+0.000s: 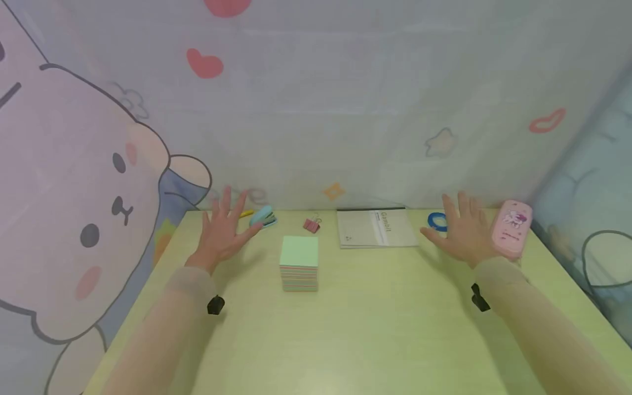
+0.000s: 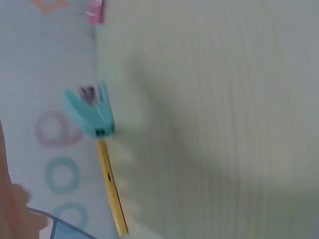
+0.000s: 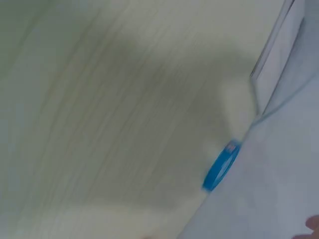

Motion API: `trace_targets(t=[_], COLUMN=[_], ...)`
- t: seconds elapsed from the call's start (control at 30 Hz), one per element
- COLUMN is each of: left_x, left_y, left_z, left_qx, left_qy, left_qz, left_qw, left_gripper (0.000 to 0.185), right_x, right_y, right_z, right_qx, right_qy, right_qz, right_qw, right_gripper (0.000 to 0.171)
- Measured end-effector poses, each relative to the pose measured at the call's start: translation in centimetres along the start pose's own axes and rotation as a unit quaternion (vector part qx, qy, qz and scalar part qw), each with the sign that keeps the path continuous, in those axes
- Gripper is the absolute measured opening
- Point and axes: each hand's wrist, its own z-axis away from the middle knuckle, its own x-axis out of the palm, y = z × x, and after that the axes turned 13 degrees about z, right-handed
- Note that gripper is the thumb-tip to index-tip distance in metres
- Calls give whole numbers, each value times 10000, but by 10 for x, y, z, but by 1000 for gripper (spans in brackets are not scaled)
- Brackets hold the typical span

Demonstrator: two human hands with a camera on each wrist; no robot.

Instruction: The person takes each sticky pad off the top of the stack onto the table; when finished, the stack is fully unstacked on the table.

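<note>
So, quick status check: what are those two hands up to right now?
Left hand open, holding nothing, beside stapler. Right hand open, between tape ring and pink case. Nothing in the way.

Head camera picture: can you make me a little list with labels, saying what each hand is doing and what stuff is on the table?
left hand: open, fingers spread, holds nothing, over the table
right hand: open, fingers spread, holds nothing
near left hand: teal stapler, yellow pen
near right hand: blue tape ring, pink pencil case
middle: sticky note block, pink binder clip, booklet
</note>
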Motion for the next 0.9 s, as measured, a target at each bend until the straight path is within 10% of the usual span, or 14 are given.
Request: trace_targets(t=[0.1,0.3,0.6,0.9], left_x=[2,16,43,51], left_y=[11,43,65,62], left_z=[9,26,40,39], left_qx=[2,212,547,643], left_qy=[-270,-977,-1405,-1330], left_qz=[1539,3578,4092,4434], left_qw=[9877,9284,8999,8841], left_gripper=[83,67,83,80], right_x=[1,-1,-16,-15], right_y=[-25,-106,-217,-243], right_z=[-1,1,3,-6], right_qx=[-335,-1094,-2534,-2881], right_qy=[-23,-398,-892,-693], right_qz=[-780,-1833,-2491,-2273], right_qw=[9964,9761,9305,9277], right_gripper=[97,85,87,83])
